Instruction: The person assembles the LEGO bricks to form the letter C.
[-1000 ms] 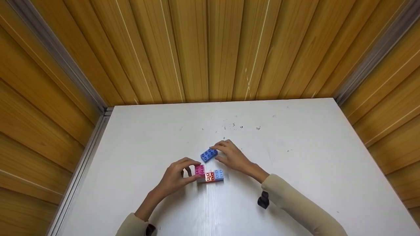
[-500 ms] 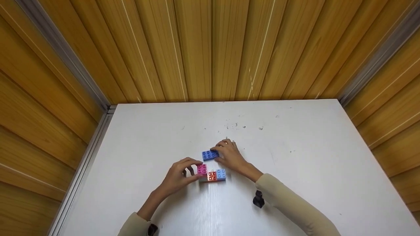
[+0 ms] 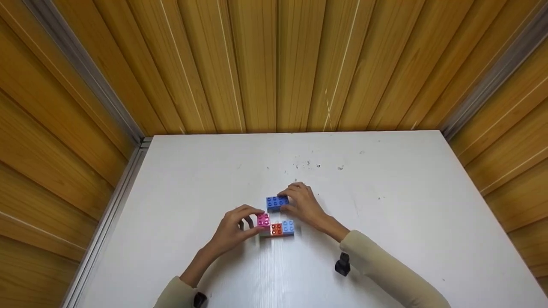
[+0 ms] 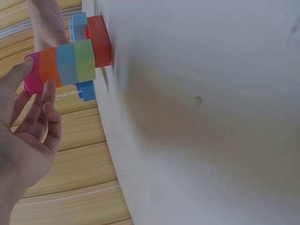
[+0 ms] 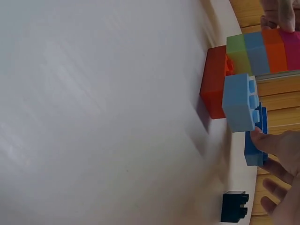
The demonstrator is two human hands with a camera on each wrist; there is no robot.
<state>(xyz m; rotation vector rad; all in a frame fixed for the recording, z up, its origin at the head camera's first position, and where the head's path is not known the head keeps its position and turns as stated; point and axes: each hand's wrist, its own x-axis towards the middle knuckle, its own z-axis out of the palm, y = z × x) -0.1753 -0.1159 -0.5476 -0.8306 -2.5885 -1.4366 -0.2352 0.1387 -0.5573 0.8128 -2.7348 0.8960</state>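
My left hand (image 3: pixel 233 229) pinches the pink brick (image 3: pixel 263 220) that tops an upright stack. Below it, the left wrist view shows an orange brick (image 4: pixel 48 67), a grey-blue brick (image 4: pixel 67 64) and a light green brick (image 4: pixel 85 61). This column stands on one end of a longer red brick (image 5: pixel 214 86); a light blue brick (image 3: pixel 288 226) sits on the other end. Just behind the stack, my right hand (image 3: pixel 306 207) grips a blue eight-stud brick (image 3: pixel 272 203) by its right end, thumb in front and fingers behind. Its long side runs parallel to the red brick.
A dark brick (image 5: pixel 233 206) rests on the white table (image 3: pixel 192 171) beyond the right fingers in the right wrist view; in the head view that hand hides it. Wood-patterned walls (image 3: pixel 274 64) enclose the table's back and sides. Black wrist devices (image 3: pixel 342 264) hang under the sleeves.
The right hand has turned the blue brick from slanted to straight and shifted it slightly right. The left hand keeps its hold on the stack. The head view has shifted a little.
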